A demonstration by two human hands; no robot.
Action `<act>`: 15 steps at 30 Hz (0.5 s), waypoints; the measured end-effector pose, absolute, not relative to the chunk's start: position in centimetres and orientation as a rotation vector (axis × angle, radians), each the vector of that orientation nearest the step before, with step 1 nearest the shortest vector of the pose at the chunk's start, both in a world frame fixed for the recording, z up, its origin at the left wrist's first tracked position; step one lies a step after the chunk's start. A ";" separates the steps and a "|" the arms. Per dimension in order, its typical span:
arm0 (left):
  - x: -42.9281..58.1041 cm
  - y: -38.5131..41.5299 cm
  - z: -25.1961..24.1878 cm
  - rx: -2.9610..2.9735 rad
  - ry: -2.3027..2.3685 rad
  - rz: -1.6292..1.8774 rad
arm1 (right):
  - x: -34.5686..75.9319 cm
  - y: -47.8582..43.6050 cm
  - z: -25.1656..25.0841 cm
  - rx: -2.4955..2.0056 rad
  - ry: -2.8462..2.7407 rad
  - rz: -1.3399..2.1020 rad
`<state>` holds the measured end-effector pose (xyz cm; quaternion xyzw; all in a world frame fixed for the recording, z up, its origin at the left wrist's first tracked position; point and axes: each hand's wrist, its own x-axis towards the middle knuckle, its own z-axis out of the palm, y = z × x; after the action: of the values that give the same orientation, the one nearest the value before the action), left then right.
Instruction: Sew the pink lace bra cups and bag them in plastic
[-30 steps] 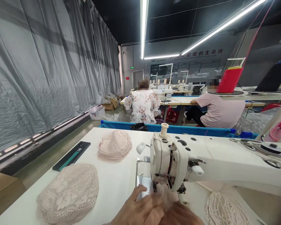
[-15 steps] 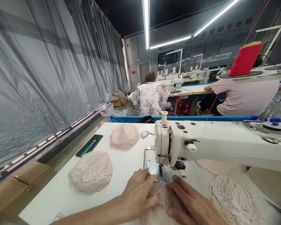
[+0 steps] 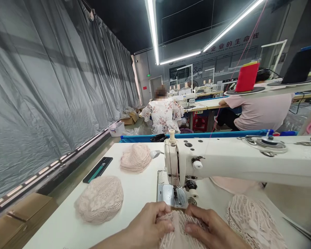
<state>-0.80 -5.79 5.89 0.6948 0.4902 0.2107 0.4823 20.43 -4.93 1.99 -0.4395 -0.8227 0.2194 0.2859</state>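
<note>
Left hand (image 3: 151, 224) and right hand (image 3: 209, 226) both pinching pink lace piece (image 3: 180, 230) (fingers closed) before sewing machine (image 3: 197, 166).

I count four heaps of pale pink lace fabric on my white table: one under my fingers at six o'clock (image 3: 180, 230), one rounded pile at eight o'clock (image 3: 100, 200), one smaller mound at eleven o'clock (image 3: 135, 157), and one spread out at four o'clock (image 3: 251, 221). There is one white sewing machine (image 3: 223, 159) in front of me and one dark smartphone (image 3: 97, 169) at ten o'clock. I see one red cone of thread (image 3: 247, 76) at two o'clock. Two of my own hands show, left (image 3: 149, 228) and right (image 3: 209, 228). Two other people sit at twelve and one o'clock, one in a floral blouse (image 3: 162, 114), one in a pink shirt (image 3: 260, 110).
</note>
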 end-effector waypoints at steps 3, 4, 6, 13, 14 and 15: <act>-0.8 -5.7 6.1 1.695 1.161 0.523 | 20.6 -4.6 1.8 -1.222 -2.216 0.652; -0.8 -5.5 6.1 1.784 1.193 0.495 | 20.6 -4.5 1.6 -1.246 -2.202 0.624; -0.8 -5.2 5.9 1.987 1.283 0.437 | 20.5 -4.4 0.8 -1.294 -2.186 0.496; 0.2 -4.2 2.9 2.690 1.358 0.884 | 20.6 -3.9 -1.2 -1.400 -2.255 -0.077; 0.5 -4.1 2.3 2.861 1.255 1.053 | 20.6 -3.8 -1.3 -1.398 -2.263 -0.111; 0.8 -4.0 1.8 2.991 1.138 1.198 | 20.6 -3.6 -1.4 -1.392 -2.275 -0.143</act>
<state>0.76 -3.99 1.82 0.8670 0.3298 0.3473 -0.1375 20.58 -3.65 -1.39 -0.5068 -0.8283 -0.0520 0.2330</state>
